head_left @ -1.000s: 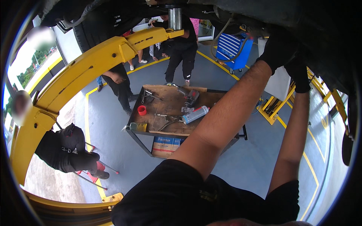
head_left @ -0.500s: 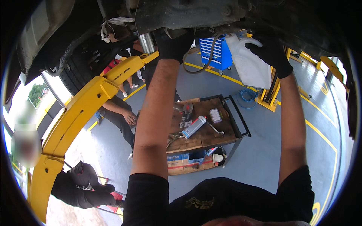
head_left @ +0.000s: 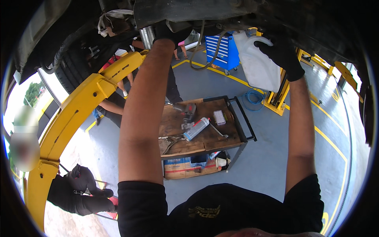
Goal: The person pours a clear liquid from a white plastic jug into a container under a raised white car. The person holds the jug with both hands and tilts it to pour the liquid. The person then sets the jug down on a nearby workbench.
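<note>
Above me is the dark underside of a raised car (head_left: 189,10). My right hand (head_left: 283,57), in a black glove, grips the handle of a white plastic jug (head_left: 258,65), which hangs tilted under the car. A thin hose (head_left: 191,61) loops down between the underbody and the jug's neck area; where its ends go is hard to see. My left hand (head_left: 166,33), also black-gloved, reaches up to the underbody beside a silver cylinder (head_left: 147,37). Its fingers are hidden among the dark parts.
A yellow lift arm (head_left: 75,114) curves up on the left. Below stands a cart (head_left: 233,138) with a spray can (head_left: 196,128), wrench (head_left: 219,131) and power tool (head_left: 187,110). A blue tool cabinet (head_left: 223,51) and lift post (head_left: 276,100) stand beyond. Other people are at the left.
My left hand has moved left along the underbody, and its forearm has swung left. The view has shifted slightly. My right hand keeps hold of the jug.
</note>
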### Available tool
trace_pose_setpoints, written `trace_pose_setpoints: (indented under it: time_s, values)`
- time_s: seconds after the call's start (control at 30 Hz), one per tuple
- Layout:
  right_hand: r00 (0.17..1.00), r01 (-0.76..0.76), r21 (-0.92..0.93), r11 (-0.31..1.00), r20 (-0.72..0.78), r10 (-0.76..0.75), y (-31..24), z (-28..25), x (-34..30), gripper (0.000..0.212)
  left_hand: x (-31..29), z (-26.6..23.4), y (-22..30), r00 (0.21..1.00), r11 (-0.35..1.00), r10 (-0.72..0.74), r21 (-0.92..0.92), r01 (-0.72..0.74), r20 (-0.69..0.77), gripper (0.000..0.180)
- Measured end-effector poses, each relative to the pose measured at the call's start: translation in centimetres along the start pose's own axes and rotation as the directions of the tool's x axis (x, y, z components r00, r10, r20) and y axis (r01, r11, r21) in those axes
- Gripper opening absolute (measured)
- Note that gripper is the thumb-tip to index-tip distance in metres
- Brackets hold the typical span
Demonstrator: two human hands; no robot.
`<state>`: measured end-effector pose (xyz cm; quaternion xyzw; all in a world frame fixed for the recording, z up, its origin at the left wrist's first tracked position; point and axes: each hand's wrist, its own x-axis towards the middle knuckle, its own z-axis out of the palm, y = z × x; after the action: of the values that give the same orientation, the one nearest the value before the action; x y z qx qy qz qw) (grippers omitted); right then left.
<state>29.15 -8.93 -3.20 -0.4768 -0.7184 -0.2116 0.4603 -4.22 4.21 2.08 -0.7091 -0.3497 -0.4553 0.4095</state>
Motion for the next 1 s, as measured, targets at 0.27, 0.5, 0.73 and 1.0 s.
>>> trace_pose_setpoints:
  time_s: [0.27, 0.5, 0.73, 1.0]
  values:
    - [0.972, 0.194, -0.092, 0.977, -0.116, -0.203, 2.2, 1.1, 0.1, 0.043, -0.2, -0.3, 0.1, 1.0, 1.0, -0.002, -0.019, 0.002, 0.014, 0.041]
    - [0.999, 0.007, -0.074, 0.997, 0.041, -0.004, 0.8, -0.1, -0.2, 0.044, -0.4, -0.9, 0.4, 0.999, 1.0, 0.003, -0.026, -0.002, 0.04, 0.04]
    - [0.962, -0.14, 0.024, 0.99, 0.241, 0.131, 0.1, -2.1, 0.0, 0.041, -0.6, -1.4, 1.1, 0.999, 1.0, -0.007, -0.01, 0.007, 0.033, 0.04]
    - [0.959, -0.135, 0.022, 0.991, 0.253, 0.126, 0.3, -3.0, 0.1, 0.034, -1.7, -0.1, 6.3, 0.977, 0.971, 0.023, 0.238, 0.029, -0.213, 0.039]
